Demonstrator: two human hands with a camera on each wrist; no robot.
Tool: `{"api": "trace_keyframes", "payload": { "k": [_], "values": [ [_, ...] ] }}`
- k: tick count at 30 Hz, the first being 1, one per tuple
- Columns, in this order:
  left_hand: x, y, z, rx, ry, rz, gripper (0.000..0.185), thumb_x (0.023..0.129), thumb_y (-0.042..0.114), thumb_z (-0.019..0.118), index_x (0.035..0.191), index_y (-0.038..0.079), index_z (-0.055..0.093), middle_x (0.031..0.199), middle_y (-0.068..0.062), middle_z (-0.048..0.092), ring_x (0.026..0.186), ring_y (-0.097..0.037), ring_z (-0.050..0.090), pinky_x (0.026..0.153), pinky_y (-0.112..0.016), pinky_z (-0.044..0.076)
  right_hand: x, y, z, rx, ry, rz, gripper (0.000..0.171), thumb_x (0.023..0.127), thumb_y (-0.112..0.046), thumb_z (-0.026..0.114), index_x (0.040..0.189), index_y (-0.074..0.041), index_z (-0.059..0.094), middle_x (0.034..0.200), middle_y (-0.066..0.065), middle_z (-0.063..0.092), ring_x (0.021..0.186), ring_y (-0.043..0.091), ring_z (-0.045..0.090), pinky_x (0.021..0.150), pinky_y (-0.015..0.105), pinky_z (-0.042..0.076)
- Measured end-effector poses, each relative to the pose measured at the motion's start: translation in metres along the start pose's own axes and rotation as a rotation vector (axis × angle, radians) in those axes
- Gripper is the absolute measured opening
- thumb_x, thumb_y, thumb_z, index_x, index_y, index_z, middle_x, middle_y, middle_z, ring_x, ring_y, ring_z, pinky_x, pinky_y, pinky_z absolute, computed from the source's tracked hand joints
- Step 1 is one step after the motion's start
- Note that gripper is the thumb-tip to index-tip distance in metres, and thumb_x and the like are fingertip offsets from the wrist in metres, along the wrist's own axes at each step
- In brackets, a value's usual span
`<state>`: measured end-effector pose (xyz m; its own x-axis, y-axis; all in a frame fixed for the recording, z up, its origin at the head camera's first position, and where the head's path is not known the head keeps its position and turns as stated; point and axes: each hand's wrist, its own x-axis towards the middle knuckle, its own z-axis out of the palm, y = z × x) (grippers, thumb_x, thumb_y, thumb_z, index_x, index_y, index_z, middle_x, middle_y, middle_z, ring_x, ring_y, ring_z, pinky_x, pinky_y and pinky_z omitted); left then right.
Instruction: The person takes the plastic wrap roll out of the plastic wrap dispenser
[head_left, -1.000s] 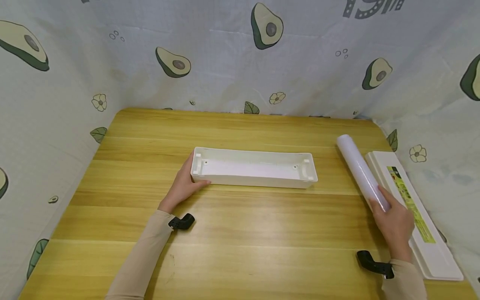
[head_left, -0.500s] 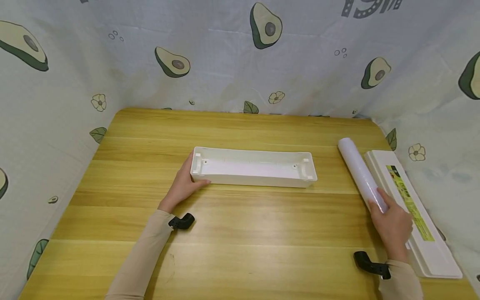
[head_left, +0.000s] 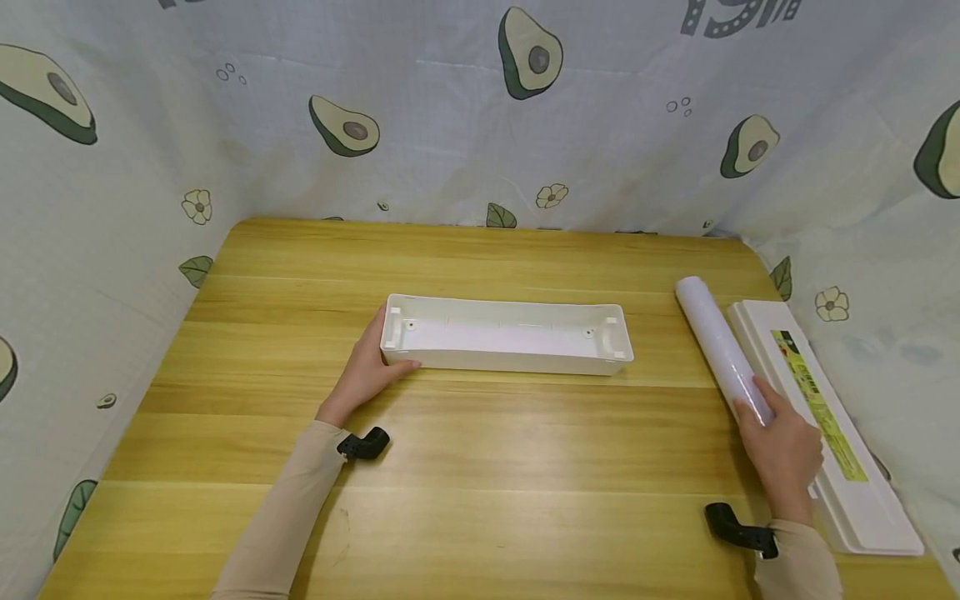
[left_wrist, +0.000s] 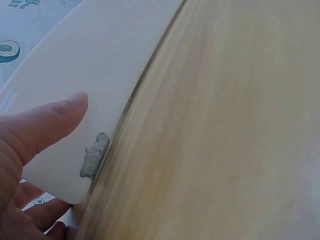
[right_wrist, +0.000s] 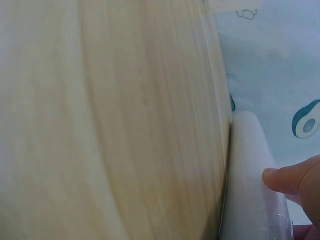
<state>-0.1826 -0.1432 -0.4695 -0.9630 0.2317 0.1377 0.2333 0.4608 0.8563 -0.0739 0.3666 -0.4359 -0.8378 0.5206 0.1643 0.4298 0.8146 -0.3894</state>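
The left hand [head_left: 365, 372] holds the left end of the long white tray [head_left: 507, 335] in the middle of the desk [head_left: 480, 467]. The right hand [head_left: 783, 454] holds the near end of the white roll [head_left: 716, 342] at the right. The round roll might slip and roll away. The lid's [head_left: 821, 417] label is too small to read.

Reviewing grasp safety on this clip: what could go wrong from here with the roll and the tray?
1. The right hand grips the white roll only at its near end; lifted, the long free end could droop or swing into the lid lying beside it.
2. The left hand holds just one end of the open tray, so a bump at the other end might pivot it on the table.
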Motion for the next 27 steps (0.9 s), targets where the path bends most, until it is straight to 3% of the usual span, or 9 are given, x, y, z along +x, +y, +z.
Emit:
{"api": "trace_keyframes", "payload": {
  "k": [7, 16, 21, 27],
  "values": [
    [0.002, 0.002, -0.002, -0.007, -0.020, -0.042, 0.105, 0.076, 0.018, 0.078, 0.152, 0.016, 0.005, 0.154, -0.013, 0.025, 0.141, -0.032, 0.026, 0.116, -0.052, 0.023, 0.002, -0.002, -0.001, 0.009, -0.049, 0.019, 0.053, 0.092, -0.029, 0.051, 0.142, -0.013, 0.041, 0.128, 0.034, 0.047, 0.103, 0.059, 0.047, 0.077, 0.064, 0.037],
    [0.000, 0.004, -0.002, 0.016, -0.037, -0.058, 0.104, 0.077, 0.017, 0.077, 0.152, 0.013, 0.005, 0.155, -0.013, 0.023, 0.143, -0.031, 0.024, 0.117, -0.050, 0.021, 0.002, 0.002, -0.001, -0.050, -0.078, -0.025, 0.057, 0.092, -0.033, 0.050, 0.143, -0.009, 0.039, 0.129, 0.033, 0.048, 0.104, 0.057, 0.049, 0.070, 0.062, 0.040],
    [0.000, 0.004, -0.004, 0.025, -0.043, -0.065, 0.105, 0.076, 0.017, 0.077, 0.152, 0.013, 0.005, 0.155, -0.014, 0.023, 0.143, -0.032, 0.024, 0.117, -0.050, 0.020, 0.005, -0.001, 0.003, -0.030, -0.014, -0.094, 0.053, 0.091, -0.027, 0.052, 0.139, -0.006, 0.044, 0.125, 0.034, 0.052, 0.105, 0.054, 0.050, 0.076, 0.062, 0.039],
    [0.003, 0.004, -0.011, 0.028, -0.091, -0.062, 0.105, 0.076, 0.019, 0.078, 0.152, 0.015, 0.006, 0.154, -0.014, 0.024, 0.141, -0.032, 0.026, 0.116, -0.051, 0.022, 0.011, -0.011, 0.009, 0.099, 0.235, -0.308, 0.041, 0.082, -0.012, 0.061, 0.120, 0.005, 0.059, 0.111, 0.034, 0.060, 0.097, 0.051, 0.052, 0.085, 0.058, 0.037]
  ]
}}
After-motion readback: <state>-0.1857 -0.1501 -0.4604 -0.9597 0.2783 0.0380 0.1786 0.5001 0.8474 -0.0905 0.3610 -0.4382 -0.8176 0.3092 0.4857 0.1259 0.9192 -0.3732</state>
